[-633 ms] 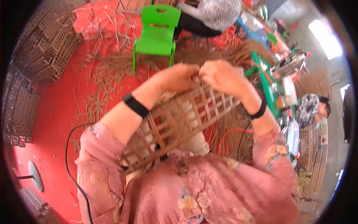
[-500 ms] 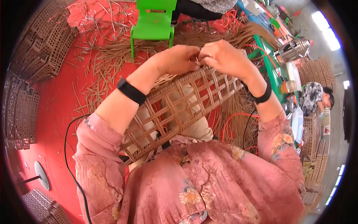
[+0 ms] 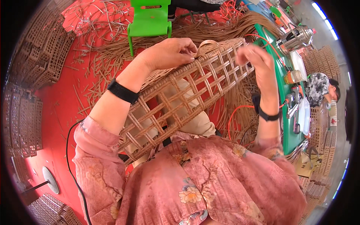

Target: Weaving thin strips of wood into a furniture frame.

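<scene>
Across the person's lap lies a brown woven lattice basket [image 3: 180, 101], tilted so that its far end rises toward the upper right and its near end rests against the pink floral blouse [image 3: 195, 183]. Its open square weave shows pale trousers [image 3: 187, 122] beneath. The left hand [image 3: 168, 54] sits on the upper rim of the basket, fingers curled and pinched together on a loop of cane strip [image 3: 206, 45] at the edge. The right hand [image 3: 258, 62] is blurred just beside the far end of the basket; its fingers look bent, but whether they clamp a strand or stand apart cannot be told. Each wrist carries 1 black band: the left wristband [image 3: 123, 91] and the right wristband [image 3: 267, 114].

Beyond the basket, a bundle of long cane strands [image 3: 232, 26] fans over the red floor [image 3: 52, 112], with short cut pieces scattered around. A green plastic chair [image 3: 150, 20] stands past the left hand. Stacks of finished lattice baskets [image 3: 41, 48] line the left side. To the right, a green table [image 3: 287, 112] holds a metal kettle [image 3: 296, 37] and small items, and another person in a patterned shirt [image 3: 318, 88] sits behind it. An orange cord [image 3: 234, 116] loops beside the right forearm.
</scene>
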Demonstrator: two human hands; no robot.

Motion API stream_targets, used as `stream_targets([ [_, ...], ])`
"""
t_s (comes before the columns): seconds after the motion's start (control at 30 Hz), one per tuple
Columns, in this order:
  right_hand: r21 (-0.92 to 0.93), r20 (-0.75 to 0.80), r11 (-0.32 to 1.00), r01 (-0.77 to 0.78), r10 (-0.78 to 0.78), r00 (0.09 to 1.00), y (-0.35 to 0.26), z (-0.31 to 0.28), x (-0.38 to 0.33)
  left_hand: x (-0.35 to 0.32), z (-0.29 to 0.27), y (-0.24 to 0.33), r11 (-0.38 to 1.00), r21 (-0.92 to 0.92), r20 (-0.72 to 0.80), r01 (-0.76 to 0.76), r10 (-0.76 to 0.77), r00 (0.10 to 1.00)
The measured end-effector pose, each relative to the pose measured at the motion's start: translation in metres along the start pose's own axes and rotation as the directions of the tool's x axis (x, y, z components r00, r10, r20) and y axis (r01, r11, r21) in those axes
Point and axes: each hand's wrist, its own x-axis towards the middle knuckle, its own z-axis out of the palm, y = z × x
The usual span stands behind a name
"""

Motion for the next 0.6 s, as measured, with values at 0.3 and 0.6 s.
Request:
stream_targets([
  [0.3, 0.311, 0.023, 0.802, -0.510, 0.530, 0.848, 0.122, 0.070, -0.098, 0.003, -0.009, 0.006, 0.985, -0.147, 0.086, 0.095, -0.083, 0.993],
  [0.6, 0.957, 0.122, 0.265, -0.116, -0.007, 0.993, 0.143, 0.156, -0.023, 0.000, -0.006, 0.015, 0.971, -0.201, 0.088, 0.133, -0.117, 0.989],
])
